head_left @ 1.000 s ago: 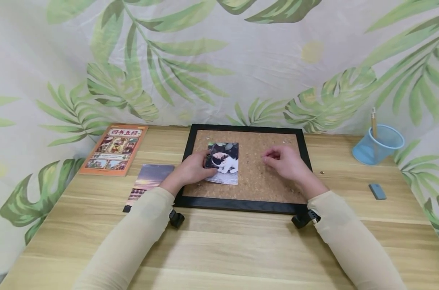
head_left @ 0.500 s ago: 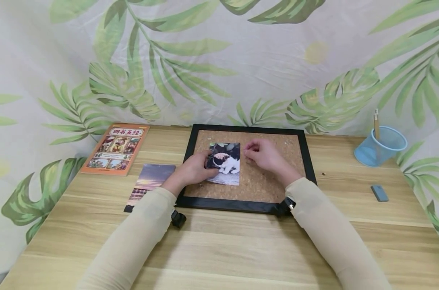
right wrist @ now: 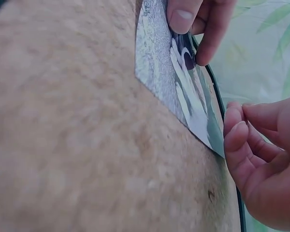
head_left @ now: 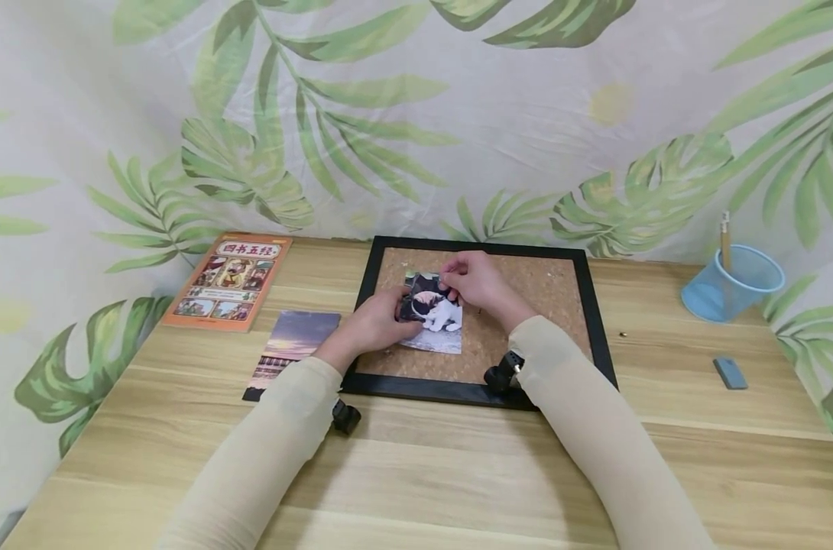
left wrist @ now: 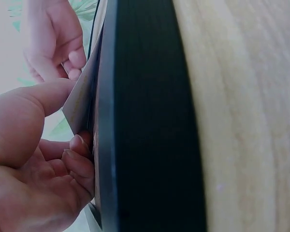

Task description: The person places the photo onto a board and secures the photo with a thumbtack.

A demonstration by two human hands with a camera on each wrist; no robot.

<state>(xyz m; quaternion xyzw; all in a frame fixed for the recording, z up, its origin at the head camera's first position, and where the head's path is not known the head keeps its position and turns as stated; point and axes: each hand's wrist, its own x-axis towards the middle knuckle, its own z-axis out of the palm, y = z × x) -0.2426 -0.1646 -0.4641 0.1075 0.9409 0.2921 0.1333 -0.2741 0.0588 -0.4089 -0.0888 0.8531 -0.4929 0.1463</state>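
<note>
In the head view my left hand [head_left: 377, 321] grips the left edge of a photo of a black-and-white cat [head_left: 444, 321], thumb on top. Its fingers curl under the photo's raised edge in the left wrist view. Beneath lies a corkboard [head_left: 547, 321] with a black frame. My right hand [head_left: 481, 283] is at the photo's upper right corner, with thumb and index fingertips pinched together. Whatever sits between them is tiny and mostly hidden, so its kind is unclear. In the right wrist view that hand [right wrist: 266, 154] is just beside the photo's corner [right wrist: 215, 142].
A sunset photo [head_left: 296, 336] lies left of the board, partly under the left forearm. An orange book [head_left: 227, 283] is farther left. To the right are a small gold tack-like piece [head_left: 623, 334], a grey-blue eraser-like block [head_left: 730, 373] and a blue mesh cup [head_left: 733, 284] holding pencils.
My right hand has moved left across the corkboard, from its right half to the cat photo's upper right corner. The left hand keeps its hold on the photo.
</note>
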